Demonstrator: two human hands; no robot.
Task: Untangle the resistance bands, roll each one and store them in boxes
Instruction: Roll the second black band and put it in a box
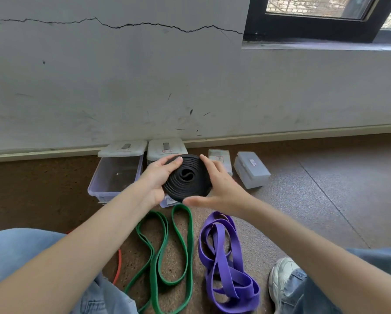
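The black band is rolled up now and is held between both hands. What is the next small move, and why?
Probably lower the rolled black band into an open clear box just below it. The coil looks complete and tight, the left hand grips its side while the right hand steadies it with straight fingers, and the green band and purple band lie unrolled.

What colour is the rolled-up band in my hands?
Black; the rolled band shows best in the head view.

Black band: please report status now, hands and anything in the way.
Left hand grips rolled black band; right hand open beside it. Open box below left. Green band, purple band unrolled.
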